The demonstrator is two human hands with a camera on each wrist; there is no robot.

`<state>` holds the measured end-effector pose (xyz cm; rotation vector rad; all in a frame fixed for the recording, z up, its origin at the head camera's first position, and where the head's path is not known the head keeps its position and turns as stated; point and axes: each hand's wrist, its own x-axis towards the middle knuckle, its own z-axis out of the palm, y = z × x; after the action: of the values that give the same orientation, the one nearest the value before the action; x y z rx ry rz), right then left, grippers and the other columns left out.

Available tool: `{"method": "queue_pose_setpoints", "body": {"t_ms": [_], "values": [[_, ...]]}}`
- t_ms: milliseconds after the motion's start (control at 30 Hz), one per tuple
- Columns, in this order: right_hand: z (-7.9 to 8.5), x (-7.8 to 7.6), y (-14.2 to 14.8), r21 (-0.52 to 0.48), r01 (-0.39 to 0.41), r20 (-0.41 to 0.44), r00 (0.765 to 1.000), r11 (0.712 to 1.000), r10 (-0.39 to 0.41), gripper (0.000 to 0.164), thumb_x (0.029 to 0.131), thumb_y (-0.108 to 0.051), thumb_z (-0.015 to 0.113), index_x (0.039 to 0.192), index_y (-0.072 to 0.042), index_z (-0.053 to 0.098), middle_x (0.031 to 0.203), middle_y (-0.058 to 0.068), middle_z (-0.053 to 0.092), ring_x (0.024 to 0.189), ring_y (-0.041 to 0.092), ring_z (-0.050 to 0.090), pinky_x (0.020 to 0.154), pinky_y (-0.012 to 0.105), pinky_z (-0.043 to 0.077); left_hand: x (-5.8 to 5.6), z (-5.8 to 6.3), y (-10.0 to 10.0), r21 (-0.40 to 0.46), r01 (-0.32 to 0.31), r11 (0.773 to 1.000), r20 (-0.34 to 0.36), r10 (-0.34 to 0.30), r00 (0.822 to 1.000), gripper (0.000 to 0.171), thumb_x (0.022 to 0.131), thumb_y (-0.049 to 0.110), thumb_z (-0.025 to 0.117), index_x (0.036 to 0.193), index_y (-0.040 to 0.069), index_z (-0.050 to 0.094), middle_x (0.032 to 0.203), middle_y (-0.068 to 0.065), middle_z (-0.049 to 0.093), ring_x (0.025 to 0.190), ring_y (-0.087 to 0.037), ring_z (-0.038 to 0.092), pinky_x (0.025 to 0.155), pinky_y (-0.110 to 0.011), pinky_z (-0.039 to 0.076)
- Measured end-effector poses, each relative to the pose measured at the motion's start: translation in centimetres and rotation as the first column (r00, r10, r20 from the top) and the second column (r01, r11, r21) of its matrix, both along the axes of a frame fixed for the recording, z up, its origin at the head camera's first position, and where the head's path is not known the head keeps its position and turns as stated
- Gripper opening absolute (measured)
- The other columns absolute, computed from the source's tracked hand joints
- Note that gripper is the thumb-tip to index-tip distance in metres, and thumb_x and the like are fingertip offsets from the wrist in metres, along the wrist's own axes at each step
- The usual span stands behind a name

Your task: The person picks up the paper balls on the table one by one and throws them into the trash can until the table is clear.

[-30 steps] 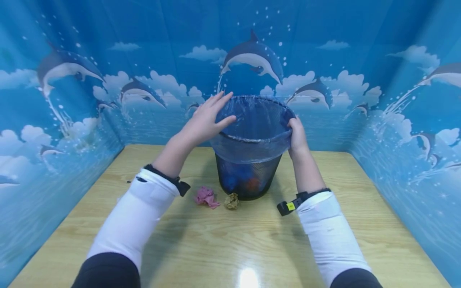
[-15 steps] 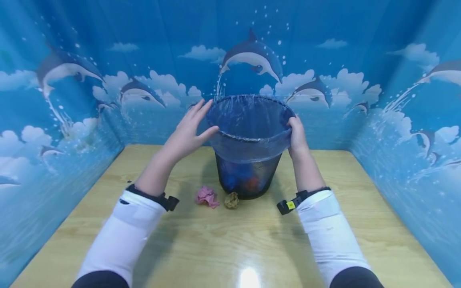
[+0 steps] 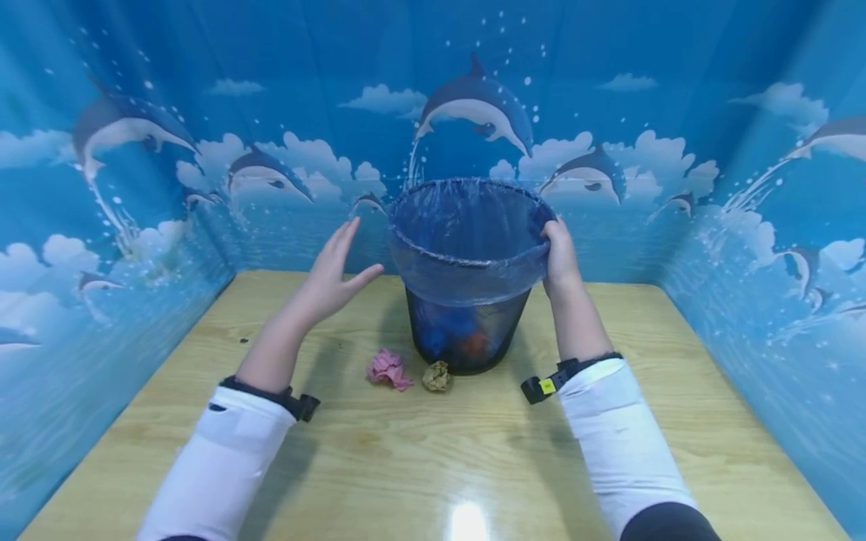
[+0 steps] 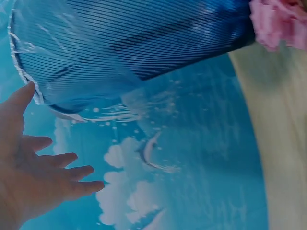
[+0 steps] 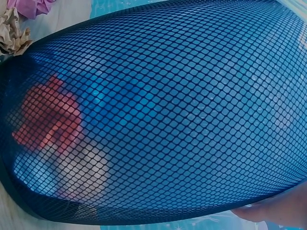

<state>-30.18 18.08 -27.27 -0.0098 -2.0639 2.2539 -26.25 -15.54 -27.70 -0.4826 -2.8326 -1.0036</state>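
Observation:
A black mesh wastebasket (image 3: 494, 338) stands upright near the back of the table, lined with a translucent blue bag (image 3: 460, 282) folded over its rim. My right hand (image 3: 561, 255) grips the rim on the right, thumb over the edge and fingers outside; most of them are hidden. To the left of the basket my left hand (image 3: 329, 278) is held in the air, fingers straight and spread, holding nothing. A pink crumpled paper (image 3: 389, 370) and a tan crumpled paper (image 3: 436, 376) lie in front of the basket. Through the mesh, a red crumpled piece (image 5: 50, 115) shows among blue and pale ones.
The wooden table (image 3: 379, 466) is enclosed at the back and both sides by a blue dolphin-print curtain (image 3: 304, 75). A small dark speck (image 3: 244, 340) lies on the table at left. Both wrists carry strapped black cameras.
My left hand has moved away from the basket's left rim, going left and toward me. The right hand keeps its grip, and the basket and papers stay put.

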Motion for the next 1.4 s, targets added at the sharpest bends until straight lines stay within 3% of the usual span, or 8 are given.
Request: {"method": "queue_pose_setpoints", "body": {"t_ms": [200, 367, 533, 867, 1067, 1233, 1400], "values": [[-0.3, 0.1, 0.1, -0.016, 0.009, 0.003, 1.0, 1.0, -0.009, 0.075, 0.089, -0.023, 0.028, 0.156, -0.018, -0.006, 0.163, -0.004, -0.011, 0.149, 0.018, 0.004, 0.108, 0.033, 0.02, -0.3, -2.8, -0.4, 0.008, -0.011, 1.0, 0.063, 0.01, 0.998, 0.089, 0.095, 0.045, 0.055, 0.156, 0.021, -0.006, 0.162, -0.016, -0.004, 0.149, -0.039, 0.002, 0.117, -0.059, 0.011], [-0.6, 0.3, 0.2, -0.006, 0.013, 0.011, 1.0, 1.0, -0.013, 0.076, 0.09, -0.025, 0.028, 0.156, -0.019, -0.01, 0.163, -0.004, -0.014, 0.149, 0.017, -0.003, 0.118, 0.036, 0.012, -0.4, -5.2, -0.1, -0.009, -0.005, 1.0, 0.089, 0.006, 0.996, 0.092, 0.094, 0.046, 0.057, 0.157, 0.014, -0.003, 0.162, -0.018, 0.002, 0.148, -0.039, 0.007, 0.118, -0.056, 0.012], [-0.7, 0.3, 0.1, -0.01, 0.01, 0.009, 1.0, 1.0, -0.01, 0.076, 0.089, -0.024, 0.028, 0.156, -0.019, -0.009, 0.163, -0.003, -0.013, 0.148, 0.017, 0.0, 0.118, 0.036, 0.012, -0.6, -7.0, 0.3, -0.016, 0.007, 1.0, 0.078, -0.005, 0.997, 0.091, 0.093, 0.042, 0.06, 0.156, 0.008, 0.002, 0.161, -0.022, 0.007, 0.147, -0.042, 0.011, 0.118, -0.056, 0.013], [-0.2, 0.2, 0.1, -0.017, 0.023, -0.015, 1.0, 1.0, -0.024, 0.073, 0.089, -0.024, 0.028, 0.157, -0.019, 0.001, 0.163, -0.001, 0.004, 0.128, 0.019, 0.025, 0.093, 0.027, 0.027, -0.4, -9.0, 1.3, -0.094, 0.069, 0.993, 0.158, -0.053, 0.986, 0.095, 0.09, 0.045, 0.062, 0.155, 0.004, 0.006, 0.159, -0.028, 0.005, 0.145, -0.046, 0.011, 0.116, -0.058, 0.015], [-0.2, 0.2, -0.1, -0.014, -0.002, -0.005, 1.0, 1.0, 0.002, 0.073, 0.09, -0.024, 0.028, 0.157, -0.02, -0.001, 0.164, -0.002, -0.001, 0.138, 0.018, 0.017, 0.106, 0.031, 0.023, 0.2, -9.9, 1.1, -0.145, 0.128, 0.981, 0.233, -0.091, 0.968, 0.098, 0.089, 0.044, 0.064, 0.156, 0.005, 0.003, 0.157, -0.031, 0.002, 0.144, -0.05, 0.011, 0.115, -0.06, 0.016], [-0.2, 0.2, -0.2, -0.003, 0.003, -0.013, 1.0, 1.0, -0.003, 0.072, 0.09, -0.023, 0.028, 0.157, -0.019, 0.003, 0.163, -0.001, 0.004, 0.14, 0.021, 0.017, 0.112, 0.036, 0.02, 0.4, -11.0, 1.1, -0.15, 0.169, 0.974, 0.225, -0.132, 0.965, 0.096, 0.089, 0.04, 0.067, 0.154, 0.0, 0.008, 0.154, -0.036, 0.008, 0.142, -0.052, 0.016, 0.115, -0.059, 0.019], [-0.2, 0.3, -0.1, 0.018, 0.016, 0.009, 1.0, 1.0, -0.017, 0.075, 0.09, -0.025, 0.029, 0.156, -0.02, -0.006, 0.164, -0.003, -0.008, 0.148, 0.019, 0.003, 0.119, 0.037, 0.013, 0.8, -11.9, 1.3, -0.214, 0.215, 0.953, 0.206, -0.171, 0.963, 0.09, 0.088, 0.034, 0.069, 0.151, -0.005, 0.018, 0.15, -0.04, 0.02, 0.137, -0.053, 0.027, 0.113, -0.058, 0.026]]}}
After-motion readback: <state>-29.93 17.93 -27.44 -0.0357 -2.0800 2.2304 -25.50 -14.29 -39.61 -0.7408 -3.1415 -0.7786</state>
